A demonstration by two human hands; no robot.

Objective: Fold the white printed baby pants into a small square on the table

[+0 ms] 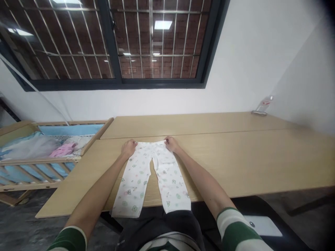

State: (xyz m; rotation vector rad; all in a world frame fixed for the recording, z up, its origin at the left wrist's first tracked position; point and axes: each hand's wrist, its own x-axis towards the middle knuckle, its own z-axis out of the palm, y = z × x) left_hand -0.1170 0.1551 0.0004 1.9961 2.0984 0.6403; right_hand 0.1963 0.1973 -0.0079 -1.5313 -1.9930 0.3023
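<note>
A small pair of white pants (166, 167) with a green and pink print lies spread on the wooden table (222, 157). Its waistband is at the far end, and both leg ends hang over the table's near edge. My left hand (128, 148) pinches the left corner of the waistband. At the opposite corner, my right hand (171, 143) grips the waistband between thumb and fingers. Between the two legs a strip of bare tabletop shows.
A wooden crib (42, 161) with blue lining, a pink cloth (63, 150) and white bedding stands left of the table. A clear bottle (265, 104) is in the far right corner. Below right, a white flat object (263, 226) rests on a black seat. A barred window is above.
</note>
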